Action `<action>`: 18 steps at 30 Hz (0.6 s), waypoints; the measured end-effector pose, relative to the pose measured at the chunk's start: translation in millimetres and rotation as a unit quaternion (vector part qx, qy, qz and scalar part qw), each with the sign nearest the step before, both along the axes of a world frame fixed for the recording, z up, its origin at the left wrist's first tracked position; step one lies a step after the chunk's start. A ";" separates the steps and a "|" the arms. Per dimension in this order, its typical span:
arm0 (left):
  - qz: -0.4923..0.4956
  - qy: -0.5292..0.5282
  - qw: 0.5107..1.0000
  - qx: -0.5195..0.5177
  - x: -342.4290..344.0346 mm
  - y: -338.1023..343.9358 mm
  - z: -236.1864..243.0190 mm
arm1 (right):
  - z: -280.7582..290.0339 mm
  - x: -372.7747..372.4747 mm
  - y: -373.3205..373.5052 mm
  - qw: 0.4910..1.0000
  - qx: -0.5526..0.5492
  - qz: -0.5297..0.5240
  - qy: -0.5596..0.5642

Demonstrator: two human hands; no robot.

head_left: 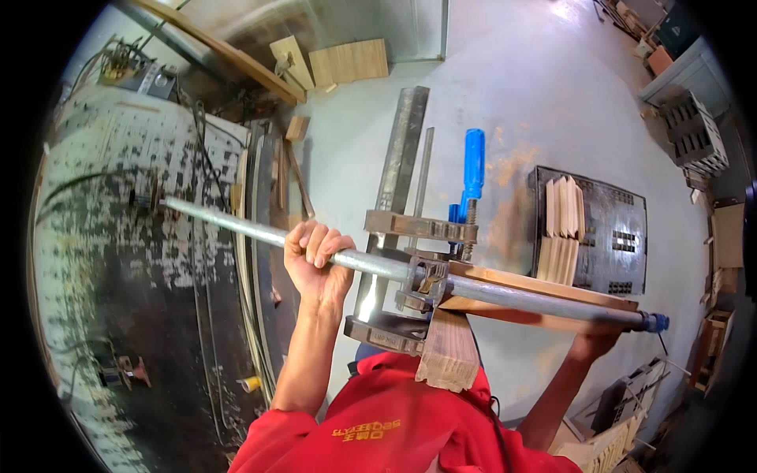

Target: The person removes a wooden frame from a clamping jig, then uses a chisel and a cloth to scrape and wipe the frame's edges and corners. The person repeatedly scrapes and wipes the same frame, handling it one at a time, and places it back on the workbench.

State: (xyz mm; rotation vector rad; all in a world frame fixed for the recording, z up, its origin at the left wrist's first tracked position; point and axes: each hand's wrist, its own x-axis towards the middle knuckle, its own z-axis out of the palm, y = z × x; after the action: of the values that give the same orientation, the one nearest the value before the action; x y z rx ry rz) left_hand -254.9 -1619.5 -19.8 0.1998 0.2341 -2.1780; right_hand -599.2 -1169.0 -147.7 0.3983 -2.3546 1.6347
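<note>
My left hand (318, 260) is closed round a long steel pipe (217, 223) of a pipe clamp, which slants down to a blue end fitting (654, 322) on the right. My right hand (593, 344) grips the wooden board (536, 285) from below near that end, its fingers partly hidden. At the middle, F-clamps (418, 225) with blue handles (474, 162) and a wide steel bar (402, 142) cross the pipe, beside a short wooden block (449, 355) whose end faces me.
A scuffed steel table (118, 276) with cables is at left. Stacked wood strips (561, 211) lie on a dark slotted platform (619, 205) on the floor (512, 94). Loose panels (347, 61) lean at the back; a slotted block (692, 134) and wooden frames (631, 426) are at right.
</note>
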 end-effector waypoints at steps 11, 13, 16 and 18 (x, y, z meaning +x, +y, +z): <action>0.057 -0.134 0.986 0.084 -191.9 -302.3 -81.6 | -133.0 -276.3 -347.5 0.962 0.189 0.166 0.104; 0.091 -0.133 0.984 0.072 -215.0 -367.2 -88.2 | -150.4 -324.5 -443.3 0.973 0.020 0.221 -0.068; 0.100 -0.161 0.974 0.122 -269.8 -445.0 -138.2 | -223.4 -392.3 -491.5 0.854 -0.340 0.206 -0.336; 0.124 -0.196 0.962 0.144 -296.2 -495.8 -161.7 | -230.7 -411.2 -585.8 0.756 -0.428 0.275 -0.411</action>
State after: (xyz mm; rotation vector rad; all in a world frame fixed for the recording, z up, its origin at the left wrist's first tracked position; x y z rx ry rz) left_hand -551.1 -2115.3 -181.5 0.7188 0.3296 -1.8052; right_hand -1010.4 -1754.8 -378.4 0.1713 -1.5571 3.4877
